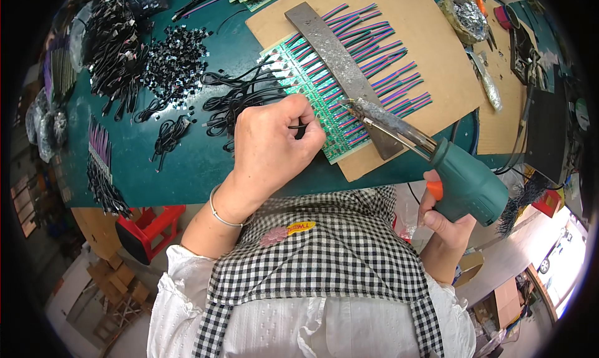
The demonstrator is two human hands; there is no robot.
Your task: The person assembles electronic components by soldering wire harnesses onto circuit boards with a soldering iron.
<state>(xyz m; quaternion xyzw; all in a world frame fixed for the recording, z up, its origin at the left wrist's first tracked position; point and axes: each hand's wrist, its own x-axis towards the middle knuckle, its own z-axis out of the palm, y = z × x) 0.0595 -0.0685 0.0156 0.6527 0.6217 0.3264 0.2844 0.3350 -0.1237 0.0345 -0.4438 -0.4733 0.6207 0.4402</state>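
Note:
My left hand (269, 143) is closed in a pinch around a black cable (298, 128), just at the near left edge of a panel of green circuit boards (334, 135). Its fingertips partly hide the cable end. In my right hand (450, 228) is a green soldering gun (471, 180) with an orange trigger; the metal tip reaches over the boards' near part. Rows of coloured wires (399, 58) stick out from the panel's right side. A heavy grey metal bar (337, 62) lies across those wires. More black cables (249, 93) run off the panel's left edge.
Beneath the panel is a cardboard sheet (440, 65) on the green table (206, 177). Heaps of black cables (115, 52) and small black connectors (178, 58) lie left. A crumpled foil-like lump (463, 16) and tools sit far right. A red stool (150, 230) stands below the table.

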